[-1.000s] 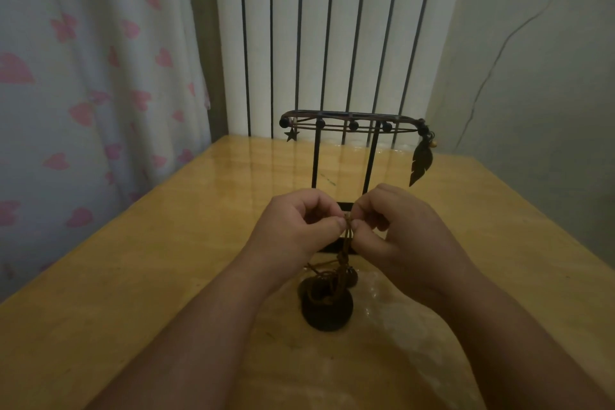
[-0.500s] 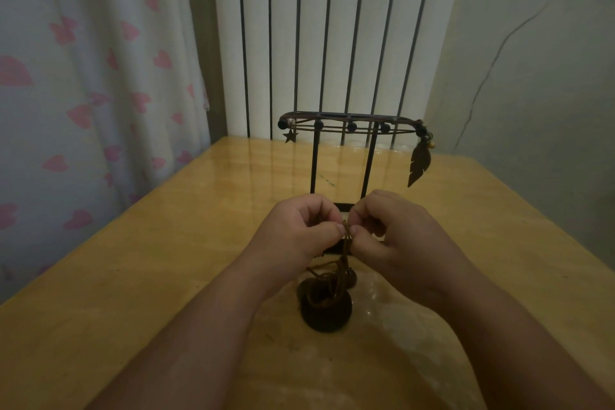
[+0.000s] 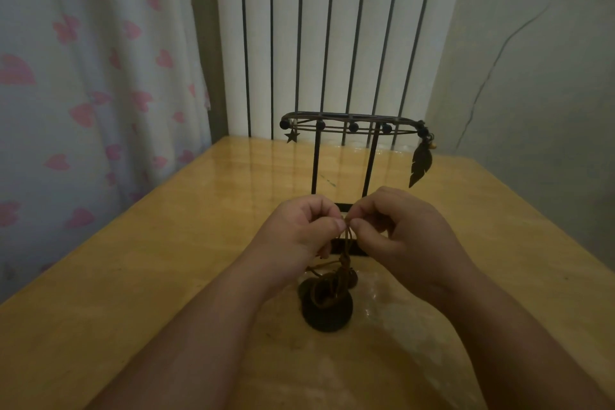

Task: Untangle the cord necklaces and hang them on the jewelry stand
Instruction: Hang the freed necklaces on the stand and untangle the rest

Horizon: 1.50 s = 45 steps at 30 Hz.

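Observation:
A tangle of brown cord necklaces hangs between my two hands. My left hand and my right hand both pinch the top of the cords with thumb and forefinger, fingertips almost touching. Below, the cords loop over dark round pendants that rest on the table. Behind my hands stands the black metal jewelry stand. A cord necklace lies along its top bar, with a star charm at the left end and a feather pendant hanging at the right end. My hands hide the stand's base.
The wooden table fills the lower view, its left edge near a curtain with pink hearts. A white ribbed radiator stands behind the table, and a grey wall is on the right.
Both hands stay pinched on the cord tangle in nearly the same place; only the fingers shift slightly.

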{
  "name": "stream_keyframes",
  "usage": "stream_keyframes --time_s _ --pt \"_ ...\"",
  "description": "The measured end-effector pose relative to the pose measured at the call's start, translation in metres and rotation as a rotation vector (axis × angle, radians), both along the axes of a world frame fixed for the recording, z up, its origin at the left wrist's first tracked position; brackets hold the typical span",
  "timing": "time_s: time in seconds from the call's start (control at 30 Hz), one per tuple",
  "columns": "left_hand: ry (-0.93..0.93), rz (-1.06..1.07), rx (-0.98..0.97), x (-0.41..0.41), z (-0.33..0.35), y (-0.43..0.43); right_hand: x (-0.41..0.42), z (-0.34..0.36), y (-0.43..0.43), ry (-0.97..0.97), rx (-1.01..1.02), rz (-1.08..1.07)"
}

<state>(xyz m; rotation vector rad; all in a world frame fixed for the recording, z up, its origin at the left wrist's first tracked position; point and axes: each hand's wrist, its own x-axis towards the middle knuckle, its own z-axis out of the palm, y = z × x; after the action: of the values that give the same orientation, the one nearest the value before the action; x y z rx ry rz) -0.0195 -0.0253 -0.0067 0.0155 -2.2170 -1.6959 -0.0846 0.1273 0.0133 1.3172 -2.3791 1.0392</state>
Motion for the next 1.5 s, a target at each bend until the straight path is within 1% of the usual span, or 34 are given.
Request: stream_keyframes --time_s 0.13,0.33,0.6,0.77,0.93,1.23,1.37,1.5 --pt "-0.004 -0.034 0.032 -0.002 -0.001 -0.002 0.000 0.001 0.001 -0.003 -0.010 0.001" --pt "-0.023 -0.079 0.090 -0.004 -0.003 -0.003 0.000 0.001 0.000 0.048 0.065 -0.019" --pt "-0.053 -0.142 0.165 -0.005 -0.005 -0.006 0.004 -0.002 -0.005 0.198 0.142 -0.065" --pt "-0.060 -0.120 0.130 -0.004 -0.004 -0.004 0.004 -0.003 -0.006 0.256 0.182 -0.077" --pt "-0.053 -0.040 -0.026 -0.003 -0.003 -0.007 0.005 -0.001 -0.006 0.228 0.229 -0.078" --pt "-0.035 -0.025 -0.150 -0.002 -0.001 -0.012 0.008 0.000 -0.007 0.177 0.243 -0.065" --pt "-0.046 -0.058 -0.157 -0.001 0.000 -0.014 0.009 0.000 -0.006 0.158 0.253 -0.055" --pt "-0.041 -0.047 -0.152 -0.001 0.000 -0.015 0.009 -0.001 -0.008 0.161 0.253 -0.054"
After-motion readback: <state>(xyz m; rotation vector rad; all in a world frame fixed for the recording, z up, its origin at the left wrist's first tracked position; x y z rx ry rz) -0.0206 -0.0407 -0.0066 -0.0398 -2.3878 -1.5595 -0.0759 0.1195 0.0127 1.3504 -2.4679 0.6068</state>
